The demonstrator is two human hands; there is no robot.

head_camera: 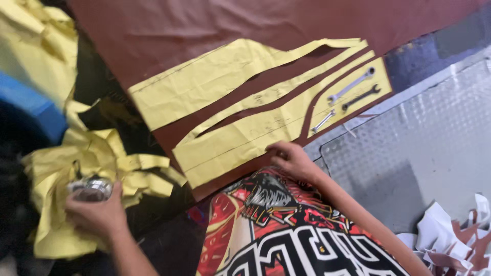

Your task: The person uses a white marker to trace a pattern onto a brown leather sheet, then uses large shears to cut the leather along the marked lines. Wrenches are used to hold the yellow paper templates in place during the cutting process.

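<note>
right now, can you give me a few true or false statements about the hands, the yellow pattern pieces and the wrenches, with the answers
1. Three wrenches lie on a yellow pattern piece. True.
2. The right hand holds scissors. False: its fingers press on the pattern piece's edge, holding nothing.
3. The left hand grips a shiny metal object. True.
4. The pattern pieces lie on blue fabric. False: they lie on dark brown material.
5. Paper scraps sit at lower right. True.

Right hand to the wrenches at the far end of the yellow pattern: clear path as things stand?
Probably yes. The right hand rests on the yellow pattern piece, and the three wrenches lie uncovered farther along it, with only flat paper and brown fabric between.
</note>
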